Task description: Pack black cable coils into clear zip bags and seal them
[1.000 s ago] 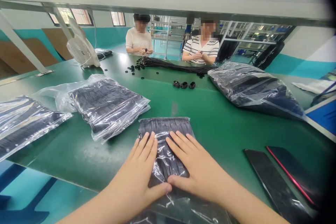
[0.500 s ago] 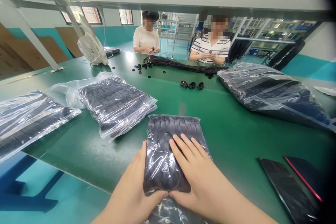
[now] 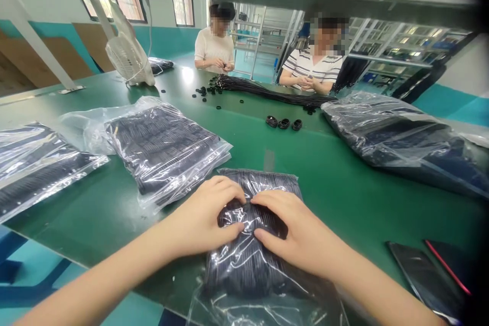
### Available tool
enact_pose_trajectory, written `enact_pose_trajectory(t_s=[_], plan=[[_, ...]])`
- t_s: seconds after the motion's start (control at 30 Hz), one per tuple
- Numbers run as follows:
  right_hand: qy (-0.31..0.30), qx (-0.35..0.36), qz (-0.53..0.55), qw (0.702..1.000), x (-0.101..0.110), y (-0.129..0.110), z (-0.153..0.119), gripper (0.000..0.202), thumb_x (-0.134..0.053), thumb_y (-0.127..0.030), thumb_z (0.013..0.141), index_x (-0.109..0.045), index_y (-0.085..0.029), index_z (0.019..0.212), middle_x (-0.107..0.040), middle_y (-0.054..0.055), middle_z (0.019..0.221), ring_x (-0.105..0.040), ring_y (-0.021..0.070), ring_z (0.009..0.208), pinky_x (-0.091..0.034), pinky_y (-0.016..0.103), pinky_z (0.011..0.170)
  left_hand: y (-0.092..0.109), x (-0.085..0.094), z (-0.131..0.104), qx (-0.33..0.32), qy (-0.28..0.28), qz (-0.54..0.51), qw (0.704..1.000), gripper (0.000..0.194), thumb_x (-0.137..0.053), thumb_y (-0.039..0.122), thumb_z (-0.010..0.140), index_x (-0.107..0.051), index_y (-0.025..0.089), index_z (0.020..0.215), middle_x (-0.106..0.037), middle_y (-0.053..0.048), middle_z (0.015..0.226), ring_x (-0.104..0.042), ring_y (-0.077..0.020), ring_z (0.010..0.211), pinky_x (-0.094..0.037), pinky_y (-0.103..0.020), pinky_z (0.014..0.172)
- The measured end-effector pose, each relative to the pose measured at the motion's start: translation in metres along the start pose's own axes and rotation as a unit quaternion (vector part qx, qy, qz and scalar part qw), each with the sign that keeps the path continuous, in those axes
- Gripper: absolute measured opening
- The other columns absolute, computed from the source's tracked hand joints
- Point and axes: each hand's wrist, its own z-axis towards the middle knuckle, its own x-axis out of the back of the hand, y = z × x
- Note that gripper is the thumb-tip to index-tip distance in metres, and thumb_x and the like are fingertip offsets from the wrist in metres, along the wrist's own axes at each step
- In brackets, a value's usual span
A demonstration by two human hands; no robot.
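Note:
A clear plastic bag (image 3: 244, 270) packed with rows of black coiled cables lies on the green table in front of me. My left hand (image 3: 214, 214) rests on the bag's upper left part, fingers curved with the thumb apart from them. Opposite it, my right hand (image 3: 286, 219) presses on the upper right part in the same curved way. The fingertips of both hands nearly meet at the bag's middle, touching the plastic. The bag's loose end spreads toward me at the bottom.
Filled bags lie at left (image 3: 164, 142) and far left (image 3: 42, 173), another at right (image 3: 405, 137). Beyond are three coils (image 3: 283, 123), a long cable bundle (image 3: 267, 91) and a white fan (image 3: 130, 56). Two people sit across. Dark flat objects (image 3: 420, 275) lie lower right.
My left hand has moved from the bag's left side up onto its top. My right hand's fingers have curled in. More of the bag's near end now shows.

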Motion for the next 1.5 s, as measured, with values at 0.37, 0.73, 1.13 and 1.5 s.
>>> enact_pose_trajectory(t_s=[0.37,0.73,1.13,1.5], plan=[[0.111,0.025,-0.017,0.993,-0.019,0.003,0.027,0.039,-0.093,-0.036,0.061,-0.066,-0.022,0.085,-0.063,-0.003,0.082,-0.054,0.0167,0.080,-0.034,0.031,0.076,-0.026,-0.006,0.023,-0.064,-0.040,-0.016,0.997,0.020,-0.075,0.025,0.074,-0.066,0.024,0.092,-0.063,0.003,0.086,-0.052,-0.0186,0.095,-0.033,-0.037,0.088],[0.089,0.111,-0.127,0.982,-0.021,0.027,0.032,0.057,-0.040,-0.068,0.103,-0.058,-0.021,0.076,-0.058,-0.001,0.073,-0.047,0.0164,0.070,-0.027,0.035,0.073,-0.038,0.000,0.025,-0.090,-0.057,-0.047,0.993,0.009,-0.071,0.032,0.089,-0.070,0.028,0.098,-0.073,0.003,0.096,-0.064,-0.0158,0.091,-0.041,-0.037,0.096],[0.125,0.078,-0.107,0.983,-0.025,0.006,0.025,0.018,-0.060,-0.040,0.099,-0.069,-0.025,0.102,-0.068,0.002,0.089,-0.057,0.0191,0.076,-0.040,0.034,0.072,-0.043,-0.020,0.007,-0.111,-0.038,-0.060,0.991,0.039,-0.072,0.048,0.085,-0.059,0.022,0.110,-0.067,-0.003,0.110,-0.055,-0.0189,0.093,-0.039,-0.038,0.084],[0.066,0.060,-0.199,0.976,-0.021,-0.006,-0.063,0.073,-0.058,-0.053,0.099,-0.034,-0.026,0.163,-0.034,0.006,0.166,-0.039,0.0315,0.152,-0.044,0.053,0.121,-0.023,-0.011,-0.008,-0.099,-0.072,-0.019,0.992,0.076,-0.076,0.063,0.080,-0.050,0.035,0.145,-0.045,-0.004,0.161,-0.028,-0.0346,0.153,-0.016,-0.060,0.127]])
